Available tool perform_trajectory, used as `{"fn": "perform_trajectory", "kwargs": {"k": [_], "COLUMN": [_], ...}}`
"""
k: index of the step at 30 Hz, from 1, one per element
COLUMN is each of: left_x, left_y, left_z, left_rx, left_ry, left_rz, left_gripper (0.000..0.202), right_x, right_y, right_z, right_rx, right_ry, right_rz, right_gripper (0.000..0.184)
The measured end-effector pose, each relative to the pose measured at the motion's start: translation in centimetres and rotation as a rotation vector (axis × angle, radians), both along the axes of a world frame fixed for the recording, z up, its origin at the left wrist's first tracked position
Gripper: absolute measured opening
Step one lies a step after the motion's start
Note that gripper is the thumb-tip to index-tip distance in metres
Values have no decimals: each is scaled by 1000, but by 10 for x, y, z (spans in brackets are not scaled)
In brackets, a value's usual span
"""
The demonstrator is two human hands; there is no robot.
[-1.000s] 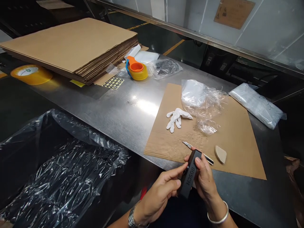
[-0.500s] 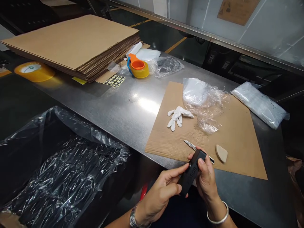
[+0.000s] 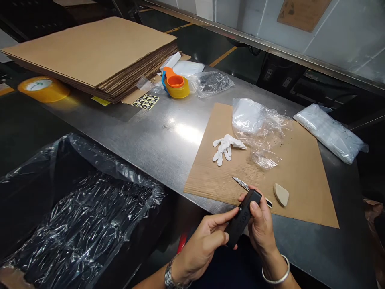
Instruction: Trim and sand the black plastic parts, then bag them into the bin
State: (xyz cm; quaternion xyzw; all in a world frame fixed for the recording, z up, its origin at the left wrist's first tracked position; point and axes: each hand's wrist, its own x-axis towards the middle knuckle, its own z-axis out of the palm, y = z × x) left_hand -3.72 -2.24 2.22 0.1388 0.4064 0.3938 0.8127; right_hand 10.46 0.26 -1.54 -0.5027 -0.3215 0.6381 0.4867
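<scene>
while the black bar (image 3: 242, 219) was near the counter (image 3: 135, 140), l hand (image 3: 204, 247) gripped its low end & r hand (image 3: 261, 225) its top; it was prob. light, hard, slick, best held by its sides.

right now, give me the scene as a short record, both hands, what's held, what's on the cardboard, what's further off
left hand: gripping the near end of the black casing
right hand: gripping its far end
held item: oblong, tilted, partly covered by fingers
on cardboard sheet: white glove, knife partly hidden by the right hand, beige piece, clear plastic
further off: orange tape dispenser, sticker sheet, cardboard stack
</scene>
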Motion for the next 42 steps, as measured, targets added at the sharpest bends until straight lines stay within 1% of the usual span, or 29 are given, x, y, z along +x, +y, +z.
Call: {"fn": "perform_trajectory", "kwargs": {"k": [11, 16, 24, 28, 34, 38, 42], "left_x": [1, 1, 1, 2, 4, 7, 9], "left_y": [-1, -1, -3, -2, -2, -2, -3], "left_z": [-4, -5, -7, -7, -5, -9, -14], "left_rx": [-17, -44, -19, -24, -65, -88, -91], "left_ry": [-16, -52, -48, -43, -17, -3, -3], "left_rz": [-31, -40, -53, -49, -14, 22, 30], "left_gripper": [50, 50, 47, 46, 40, 35, 33], "right_x": [4, 4, 5, 5, 7, 8, 7], "right_y": [-3, -4, -3, -3, -5, -4, -2], "right_z": [-3, -3, -4, -6, -11, -12, -15], "right_rx": [31, 31, 32, 30, 71, 85, 66], "right_ry": [-47, -35, -7, -13, -107, -128, -112], "right_rz": [11, 12, 9, 12, 26, 30, 31], "right_gripper": [42, 39, 37, 39, 39, 41, 43]}}
